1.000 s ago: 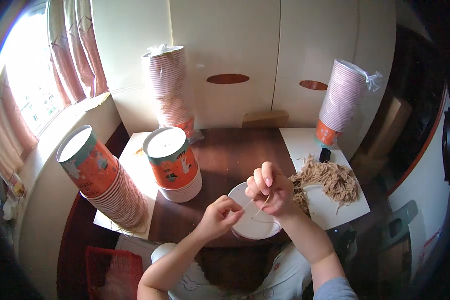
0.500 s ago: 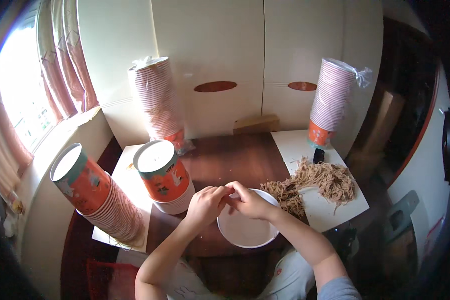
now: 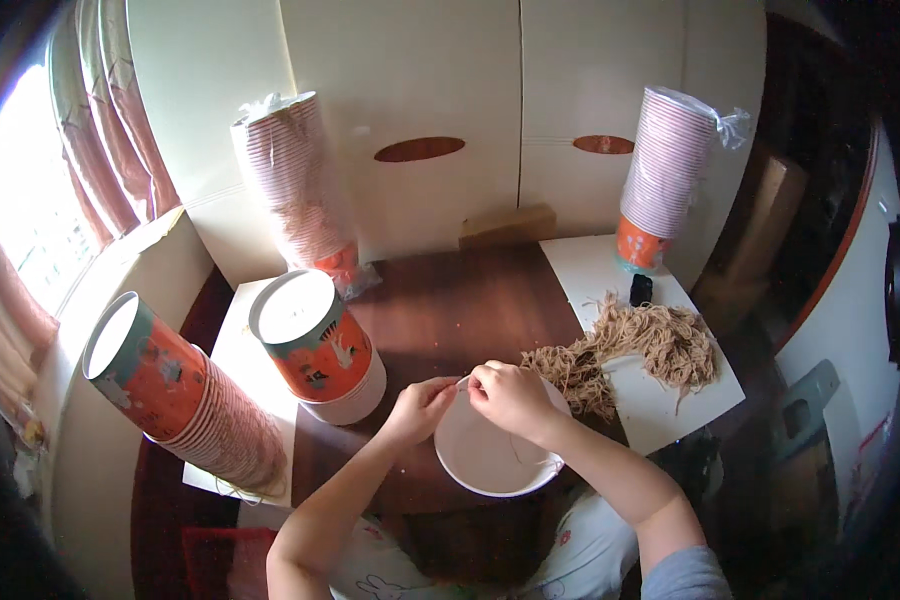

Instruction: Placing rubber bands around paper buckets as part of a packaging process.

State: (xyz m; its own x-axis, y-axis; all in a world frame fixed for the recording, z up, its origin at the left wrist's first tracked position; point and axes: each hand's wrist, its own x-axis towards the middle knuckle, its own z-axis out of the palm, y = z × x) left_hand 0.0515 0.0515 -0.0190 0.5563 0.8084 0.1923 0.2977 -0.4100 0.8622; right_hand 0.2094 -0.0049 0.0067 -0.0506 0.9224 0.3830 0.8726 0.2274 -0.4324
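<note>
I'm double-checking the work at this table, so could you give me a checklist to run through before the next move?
1. Both hands visible: ok; the left hand and right hand meet near the white container's far rim.
2. Strand held: ok, pinched at the fingertips.
3. Strand knotted: cannot tell, too small.
4. Container's mouth uncovered: not ok, the right hand partly covers it.
5. Twine pile untangled: not ok, strands lie jumbled.

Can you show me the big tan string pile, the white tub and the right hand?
Tan string pile (image 3: 662, 343), head view: middle of its thick end.
White tub (image 3: 473, 446), head view: bare inside.
Right hand (image 3: 511, 398), head view: back of hand.
</note>
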